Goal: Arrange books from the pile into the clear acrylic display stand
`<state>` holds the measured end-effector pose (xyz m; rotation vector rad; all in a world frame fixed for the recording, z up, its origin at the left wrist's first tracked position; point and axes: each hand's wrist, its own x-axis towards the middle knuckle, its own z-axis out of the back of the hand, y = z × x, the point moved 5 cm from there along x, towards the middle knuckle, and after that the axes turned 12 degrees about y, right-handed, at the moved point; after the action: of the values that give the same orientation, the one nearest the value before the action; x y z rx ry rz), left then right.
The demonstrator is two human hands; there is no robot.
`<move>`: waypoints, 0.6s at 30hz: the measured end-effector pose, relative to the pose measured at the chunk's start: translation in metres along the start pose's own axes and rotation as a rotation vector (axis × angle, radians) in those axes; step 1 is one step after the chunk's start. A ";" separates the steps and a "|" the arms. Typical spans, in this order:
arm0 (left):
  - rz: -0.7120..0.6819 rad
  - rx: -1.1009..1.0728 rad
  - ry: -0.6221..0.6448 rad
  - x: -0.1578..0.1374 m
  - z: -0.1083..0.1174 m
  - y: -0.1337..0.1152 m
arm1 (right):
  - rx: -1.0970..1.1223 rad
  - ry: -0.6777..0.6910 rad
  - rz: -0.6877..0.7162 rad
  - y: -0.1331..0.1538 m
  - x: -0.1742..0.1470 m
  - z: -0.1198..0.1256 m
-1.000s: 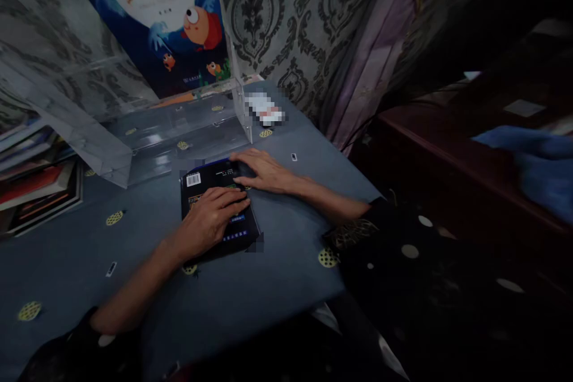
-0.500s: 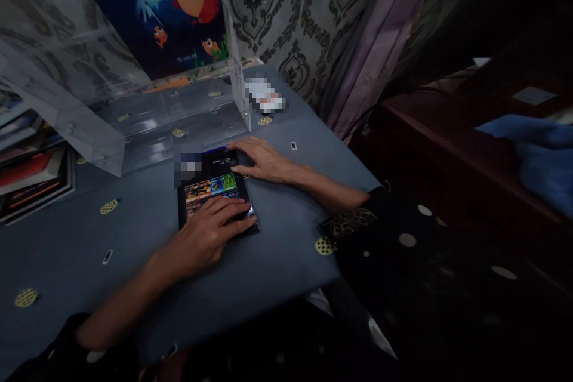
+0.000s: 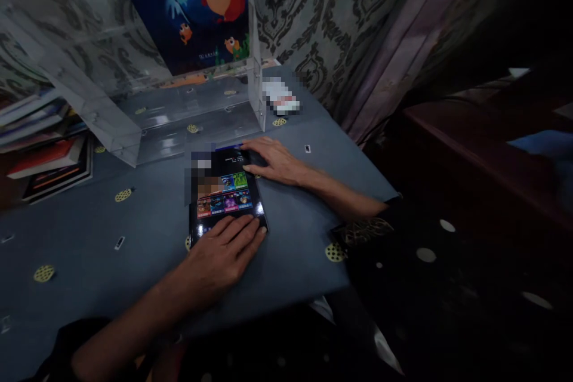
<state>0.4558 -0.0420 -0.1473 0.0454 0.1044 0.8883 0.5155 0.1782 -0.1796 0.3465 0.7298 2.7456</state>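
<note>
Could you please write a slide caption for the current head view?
The left hand and right hand rest on a dark book before a clear rack.

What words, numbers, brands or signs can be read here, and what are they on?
None can be read for certain.
Fish poster: print at top and bottom, too small and blurred.
Dark book: small print near the right hand, too small; its far left part is pixelated.
Blue-grey tablecloth: small rectangular labels, too small.
Stacked books: no lettering clear.
</note>
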 end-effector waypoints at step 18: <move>0.210 -0.041 -0.053 -0.064 0.004 -0.004 | 0.009 0.016 0.001 -0.002 -0.001 -0.001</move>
<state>0.4195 -0.0944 -0.1395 0.0427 0.0318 1.0979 0.5163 0.1792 -0.1812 0.3277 0.7471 2.7499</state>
